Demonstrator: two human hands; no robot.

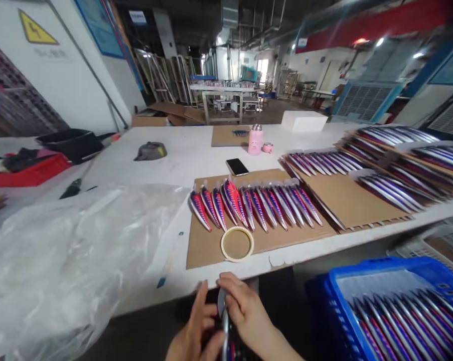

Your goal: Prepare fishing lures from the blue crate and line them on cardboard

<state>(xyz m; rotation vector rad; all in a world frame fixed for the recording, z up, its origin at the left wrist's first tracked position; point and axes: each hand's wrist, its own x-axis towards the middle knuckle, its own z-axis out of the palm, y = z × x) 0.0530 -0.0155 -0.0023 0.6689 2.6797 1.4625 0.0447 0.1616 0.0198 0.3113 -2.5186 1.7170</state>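
Just below the table's front edge, a fishing lure point(225, 333) with a silvery side and a clear lip is between my two hands. My right hand point(247, 308) is closed on it, its fingers and thumb pinching near the lip. From the other side my left hand point(196, 328) holds the body, thumb and fingertips against it and the index finger pointing up. The lower end of the lure is mostly hidden. Beyond my hands, a row of similar red, purple and silver lures point(256, 205) lies on cardboard point(207, 250), with a masking tape roll point(222, 245) in front.
A blue crate point(335, 301) of lures stands at lower right. Plastic sheeting point(79, 260) covers the left tabletop. A phone point(237, 166), a pink bottle point(255, 140) and a dark cap point(151, 151) sit farther back. Stacked cardboard with lures point(395, 165) fills the right.
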